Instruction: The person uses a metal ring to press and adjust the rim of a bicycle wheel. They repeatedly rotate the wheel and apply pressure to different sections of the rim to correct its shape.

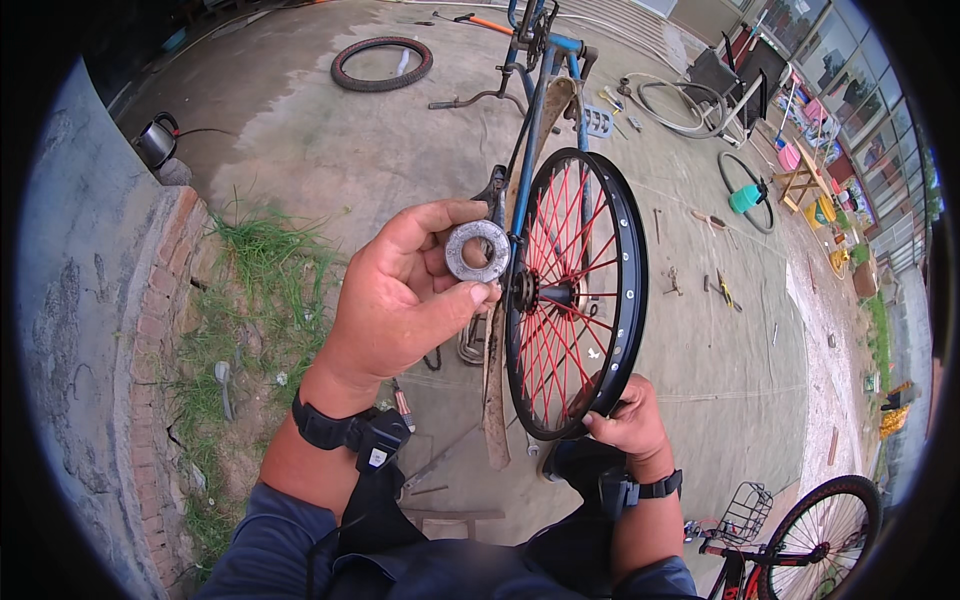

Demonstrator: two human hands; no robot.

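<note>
My left hand (385,285) is raised in the middle of the view, pinching a thick grey metal ring (459,254) between thumb and fingers. Its round hole faces me. Just right of it stands a bicycle wheel (633,290) with a black rim, red spokes and no tyre on it. My right hand (636,425) grips the lower edge of that rim, thumb on the near side. Beyond the left hand, a blue bicycle frame (545,90) extends away from me. A rusty mudguard (495,400) hangs beside the wheel.
A loose tyre (338,66) lies at the far left. Pliers (722,291) and other tools are scattered on the floor at right. A brick-edged wall (150,350) and grass border the left side. Another bicycle (868,500) occupies the lower right; a hose (690,125) coils behind.
</note>
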